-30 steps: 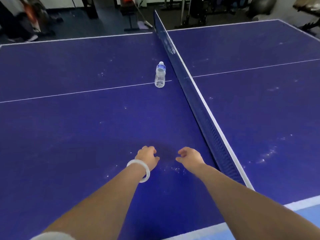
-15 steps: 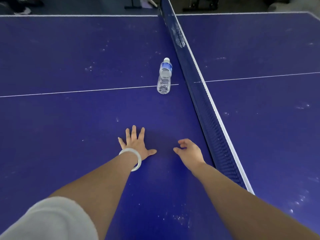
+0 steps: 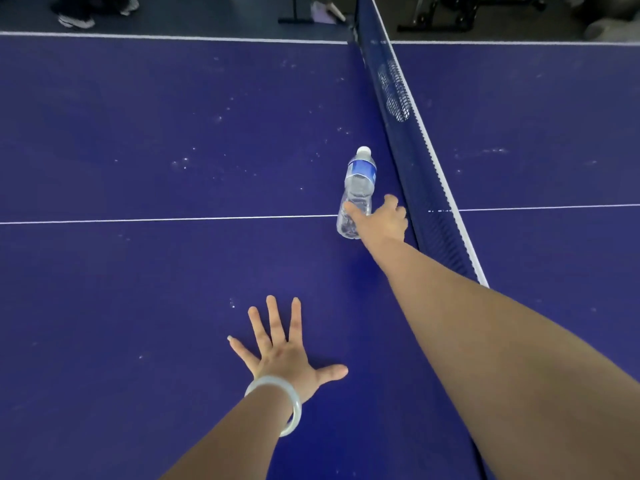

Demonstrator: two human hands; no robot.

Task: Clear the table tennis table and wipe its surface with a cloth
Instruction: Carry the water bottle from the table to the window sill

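Note:
A clear plastic water bottle (image 3: 360, 178) with a blue label and white cap stands on the blue table tennis table (image 3: 138, 289), on the white centre line just left of the net (image 3: 412, 161). My right hand (image 3: 384, 220) is stretched far forward and holds the bottle's lower part, thumb across its front and fingers curled round its right side. My left hand (image 3: 284, 355), with a pale bangle on the wrist, presses flat on the table with fingers spread. White dust specks dot the surface. No cloth is in view.
The dark blue net runs from the far edge toward the near right and splits the table. Beyond the far edge lie a dark floor, a person's shoes (image 3: 76, 19) and gym equipment legs (image 3: 436, 26).
My right hand has reached forward from near my left hand to the bottle and closed round it. My left hand stays flat on the table. The view has leaned forward.

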